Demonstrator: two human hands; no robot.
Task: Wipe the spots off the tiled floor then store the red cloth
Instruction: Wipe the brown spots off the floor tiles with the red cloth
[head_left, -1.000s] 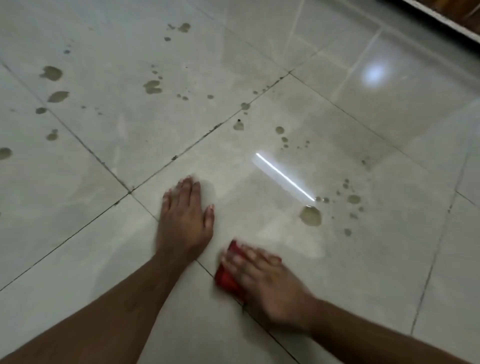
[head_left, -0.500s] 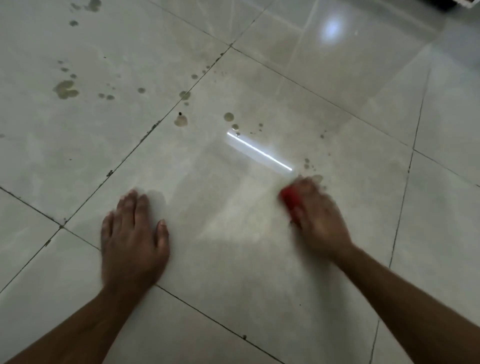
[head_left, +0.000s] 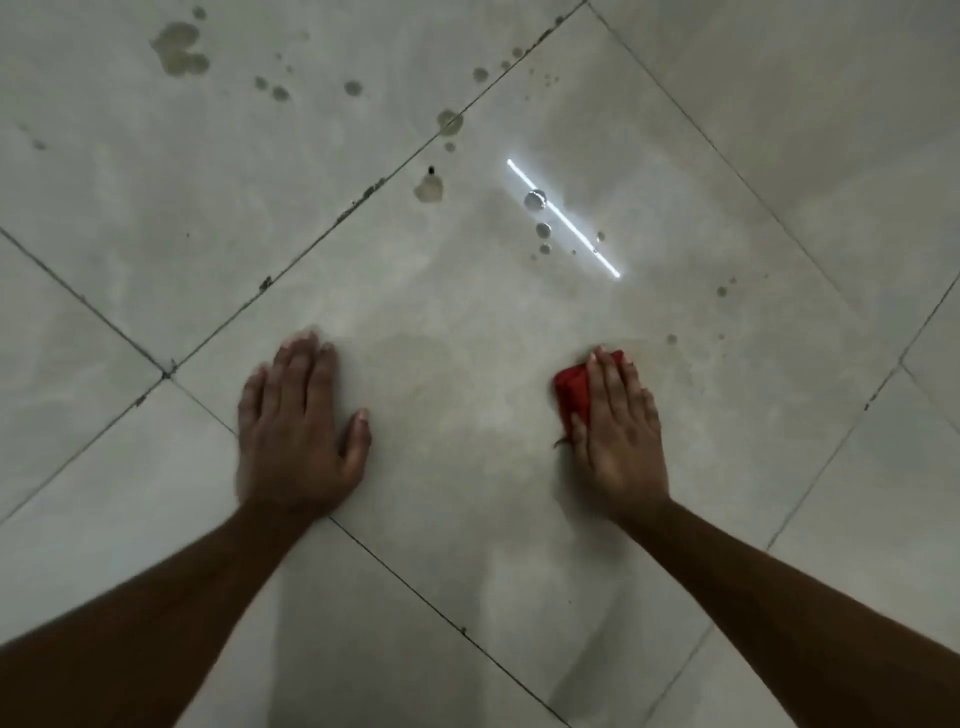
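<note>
My right hand (head_left: 621, 431) presses flat on the red cloth (head_left: 571, 392), which peeks out to the left of my fingers on the pale tiled floor (head_left: 467, 519). My left hand (head_left: 298, 426) lies palm down on the same tile, fingers together, holding nothing. Brownish spots (head_left: 428, 188) dot the floor ahead of both hands, with a big blotch (head_left: 179, 49) at the far left and small drops (head_left: 543, 228) near a bright light reflection. A few tiny specks (head_left: 671, 339) lie just beyond my right fingertips.
Dark grout lines (head_left: 332, 218) cross the floor diagonally. A thin white streak of reflected light (head_left: 563, 218) shines on the middle tile. A faint damp smear (head_left: 415, 348) shows between my hands.
My right hand with the cloth swept out to the right across the tile and then drew back toward me. The larger spots near it are gone. The view tilted down.
</note>
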